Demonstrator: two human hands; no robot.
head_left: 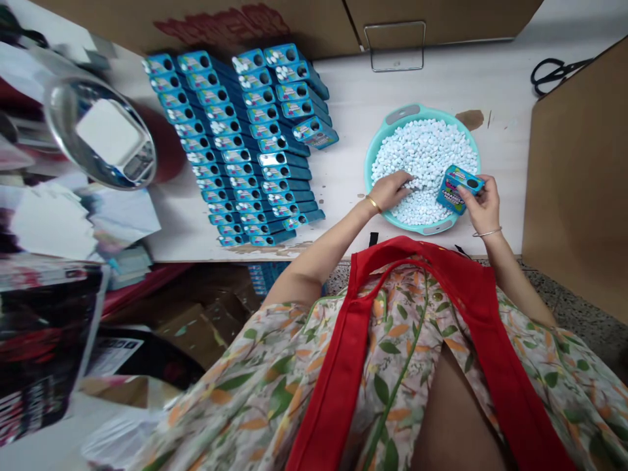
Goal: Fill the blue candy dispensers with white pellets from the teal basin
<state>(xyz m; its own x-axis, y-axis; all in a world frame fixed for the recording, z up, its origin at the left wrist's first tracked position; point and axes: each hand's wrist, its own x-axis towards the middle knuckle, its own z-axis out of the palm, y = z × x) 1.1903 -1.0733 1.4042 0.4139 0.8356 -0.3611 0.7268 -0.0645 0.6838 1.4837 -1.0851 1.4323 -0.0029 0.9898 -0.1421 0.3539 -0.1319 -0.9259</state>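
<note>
A teal basin (380, 134) full of small white candies (424, 157) sits on the white table. My left hand (391, 191) reaches into the near side of the basin, fingers curled down into the candies. My right hand (481, 204) holds a small blue box (458, 186) with a round hole in its face, just above the basin's right rim. Several rows of the same blue boxes (245, 140) stand packed together on the table to the left.
A kitchen scale with a metal bowl (98, 131) is at the left. Black scissors (552, 72) lie at the far right. Cardboard boxes line the back (245, 23) and right side (579, 183). Papers (73, 216) pile up at the left edge.
</note>
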